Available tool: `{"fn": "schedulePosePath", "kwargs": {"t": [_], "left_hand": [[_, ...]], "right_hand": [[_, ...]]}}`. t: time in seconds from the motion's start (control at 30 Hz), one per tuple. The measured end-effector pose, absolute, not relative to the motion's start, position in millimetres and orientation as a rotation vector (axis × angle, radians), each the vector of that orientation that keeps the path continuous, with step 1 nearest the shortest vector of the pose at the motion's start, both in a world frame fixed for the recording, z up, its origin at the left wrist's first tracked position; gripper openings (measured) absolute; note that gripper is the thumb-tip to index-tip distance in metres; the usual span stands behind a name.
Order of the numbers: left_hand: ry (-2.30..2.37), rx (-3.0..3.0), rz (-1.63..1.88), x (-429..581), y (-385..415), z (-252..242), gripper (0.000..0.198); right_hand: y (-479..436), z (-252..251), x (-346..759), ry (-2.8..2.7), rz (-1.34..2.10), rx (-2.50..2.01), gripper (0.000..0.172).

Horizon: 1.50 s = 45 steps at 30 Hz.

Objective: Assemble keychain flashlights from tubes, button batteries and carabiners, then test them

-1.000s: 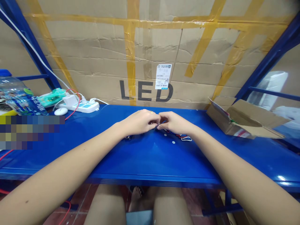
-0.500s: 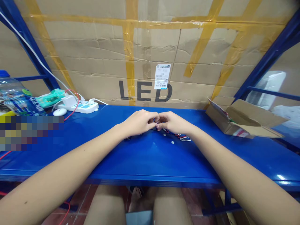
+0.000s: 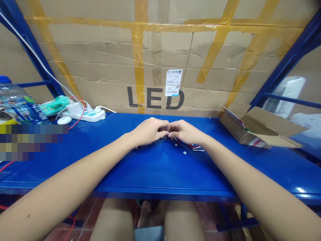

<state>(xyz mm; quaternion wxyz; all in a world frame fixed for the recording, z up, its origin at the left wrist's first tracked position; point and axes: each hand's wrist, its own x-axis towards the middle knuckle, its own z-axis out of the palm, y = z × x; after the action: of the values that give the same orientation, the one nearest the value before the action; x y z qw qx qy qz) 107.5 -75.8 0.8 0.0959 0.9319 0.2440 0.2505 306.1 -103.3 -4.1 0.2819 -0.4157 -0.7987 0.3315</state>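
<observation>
Our L hand [image 3: 150, 131] & R hand [image 3: 186, 132] meet, fingertips together; what's b/w them is too small to ID, so can't tell if either's clamped on anything. 1 chain [image 3: 190, 145], red & blue, runs out from under our R hand toward approx 4 o'clock on the table [image 3: 160, 174], w/ 1 silver clip [image 3: 198, 149] at its end. 2 white dots [image 3: 185, 153] nearby, at 5. Farther out: 1 open box [image 3: 253, 139] at 3, 1 power strip [image 3: 94, 116] at 10, 1 carton [image 3: 112, 67] at 12.

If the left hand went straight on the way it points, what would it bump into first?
Probably the bare right hand, directly facing the bare left hand; whether they touch is unclear.
</observation>
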Motion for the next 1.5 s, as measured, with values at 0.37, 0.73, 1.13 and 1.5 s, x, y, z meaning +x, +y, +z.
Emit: {"fn": "schedulePosePath", "kwargs": {"t": [0.37, 0.73, 1.13, 1.5], "left_hand": [[0.909, 2.098, 0.898, 115, -80, 8, 0.012], [0.749, 1.517, 0.716, 123, -87, 4, 0.015], [0.721, 0.969, 0.721, 129, -87, 7, 0.023], [0.578, 0.7, 0.785, 138, -96, 5, 0.047]], "right_hand": [[-107, 7, 309, -1.998, 0.802, -1.17, 0.022], [-112, 15, 308, -1.834, 0.753, -1.225, 0.025], [-108, 8, 301, -1.701, 0.66, -1.022, 0.032], [-125, 5, 280, -2.052, 0.413, -1.082, 0.021]]}}
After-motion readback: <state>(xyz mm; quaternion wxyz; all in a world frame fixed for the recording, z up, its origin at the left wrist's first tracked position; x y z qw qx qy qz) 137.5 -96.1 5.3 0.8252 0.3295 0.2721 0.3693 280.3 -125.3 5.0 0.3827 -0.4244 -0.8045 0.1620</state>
